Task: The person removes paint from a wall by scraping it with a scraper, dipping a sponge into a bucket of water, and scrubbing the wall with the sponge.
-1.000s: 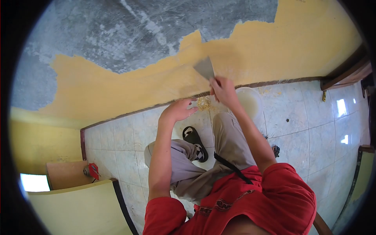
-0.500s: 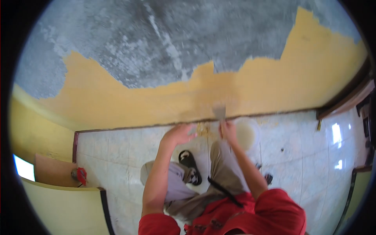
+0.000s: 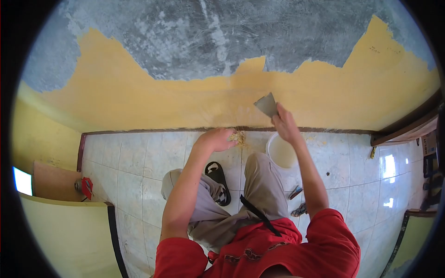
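My right hand (image 3: 286, 124) grips a scraper (image 3: 267, 105) with a wide, flat metal blade, raised in front of the wall's yellow paint and above the bucket. Below it on the floor stands a round white bucket (image 3: 270, 160), with something pale inside. My left hand (image 3: 217, 139) is down by the base of the wall, its fingers curled around a clump of yellowish scraps (image 3: 236, 137). More crumbs lie beside the fingertips. The wall shows bare grey cement (image 3: 176, 41) above a ragged edge of yellow paint (image 3: 194, 102).
White floor tiles (image 3: 153, 160) run along the wall. Near my right knee lie a small tool (image 3: 295, 192) and a dark crumpled item (image 3: 299, 211). A red object (image 3: 86, 187) sits at the left by a low partition (image 3: 69, 231). Wooden furniture (image 3: 408, 125) stands at the right.
My right hand has lifted the scraper up and to the right, its blade now tilted. My left hand has moved slightly right onto the scraps and closed around them. The view has shifted somewhat.
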The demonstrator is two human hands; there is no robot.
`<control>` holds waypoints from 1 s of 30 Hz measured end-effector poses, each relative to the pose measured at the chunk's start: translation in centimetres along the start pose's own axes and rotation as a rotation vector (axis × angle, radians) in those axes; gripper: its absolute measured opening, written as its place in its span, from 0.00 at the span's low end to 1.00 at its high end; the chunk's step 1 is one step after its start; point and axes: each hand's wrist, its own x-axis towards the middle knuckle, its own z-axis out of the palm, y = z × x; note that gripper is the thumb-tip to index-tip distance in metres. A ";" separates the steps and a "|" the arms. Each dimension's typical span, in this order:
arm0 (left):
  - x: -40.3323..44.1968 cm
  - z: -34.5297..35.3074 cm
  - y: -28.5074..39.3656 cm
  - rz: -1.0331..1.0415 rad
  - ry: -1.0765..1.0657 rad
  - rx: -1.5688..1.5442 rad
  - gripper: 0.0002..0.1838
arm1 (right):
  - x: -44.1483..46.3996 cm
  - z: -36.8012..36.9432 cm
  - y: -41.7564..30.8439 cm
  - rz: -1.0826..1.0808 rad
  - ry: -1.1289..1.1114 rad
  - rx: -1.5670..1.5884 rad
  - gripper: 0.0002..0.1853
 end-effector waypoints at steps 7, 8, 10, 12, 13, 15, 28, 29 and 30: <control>2.8 -0.3 2.1 0.104 0.129 0.010 0.25 | 3.4 -6.7 -8.4 -0.042 0.058 -0.587 0.17; 3.4 -0.7 2.7 0.102 0.122 0.004 0.25 | 3.7 -7.2 -9.1 -0.083 0.051 -0.619 0.18; 4.6 -1.4 3.9 0.133 0.223 -0.055 0.24 | 4.3 -7.5 -10.5 -0.100 0.055 -0.642 0.17; 5.7 -1.4 4.8 0.249 0.320 -0.253 0.25 | 4.5 -7.4 -11.8 -0.112 0.054 -0.640 0.16; 6.1 -1.3 5.4 0.368 0.425 -0.449 0.26 | 4.6 -7.1 -11.3 -0.102 0.047 -0.639 0.16; 6.4 -1.8 7.3 0.405 0.364 -0.856 0.28 | 5.2 -6.4 -10.2 -0.222 0.051 -0.398 0.13; 3.2 -4.9 5.4 0.142 0.663 -1.439 0.26 | 4.5 5.9 -12.6 0.178 0.004 0.738 0.13; 2.7 -5.5 5.5 0.143 0.648 -1.432 0.26 | 4.7 6.3 -12.8 0.183 0.019 0.741 0.13; 2.3 -5.9 5.3 0.160 0.643 -1.438 0.26 | 5.0 6.6 -13.1 0.147 0.055 0.751 0.13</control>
